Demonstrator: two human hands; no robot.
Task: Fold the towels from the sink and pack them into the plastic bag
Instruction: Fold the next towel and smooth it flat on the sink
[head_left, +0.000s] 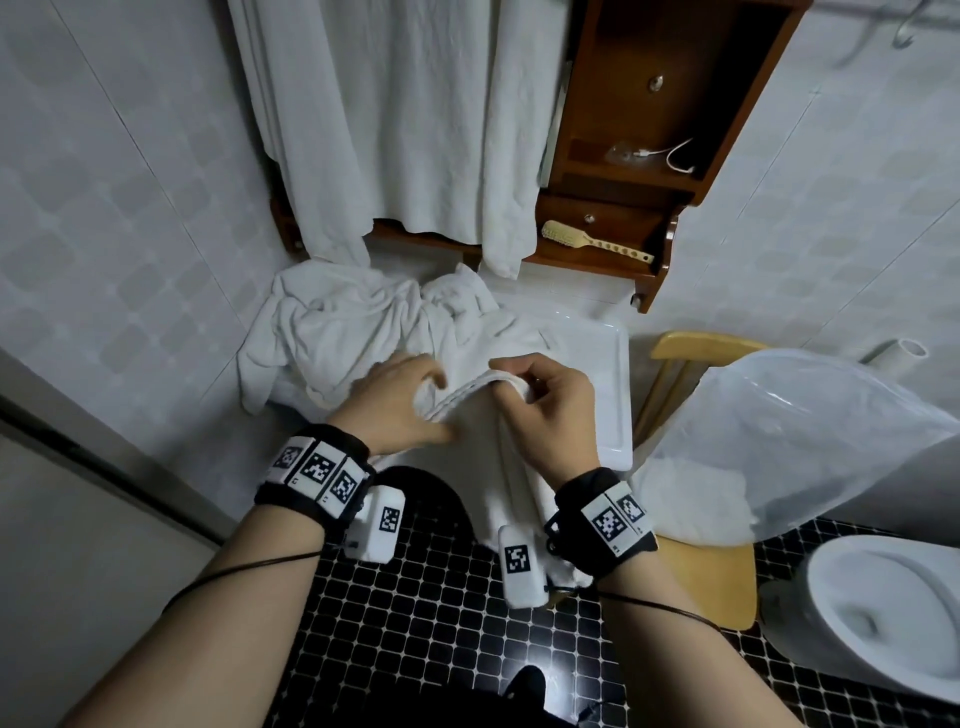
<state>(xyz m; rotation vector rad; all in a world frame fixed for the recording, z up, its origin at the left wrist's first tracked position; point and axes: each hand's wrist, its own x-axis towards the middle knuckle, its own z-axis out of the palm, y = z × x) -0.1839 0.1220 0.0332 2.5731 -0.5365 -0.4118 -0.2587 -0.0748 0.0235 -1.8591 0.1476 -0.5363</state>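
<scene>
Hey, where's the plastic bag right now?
The plastic bag is on the right of the head view, on the wooden chair between the sink and the toilet, with a folded towel inside it.

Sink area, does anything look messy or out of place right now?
Yes. A crumpled towel heap spills over the sink's left rim and hangs down its side. The towel gripped by the left hand and right hand trails off the front edge toward the floor. Nothing looks spilled or damaged.
</scene>
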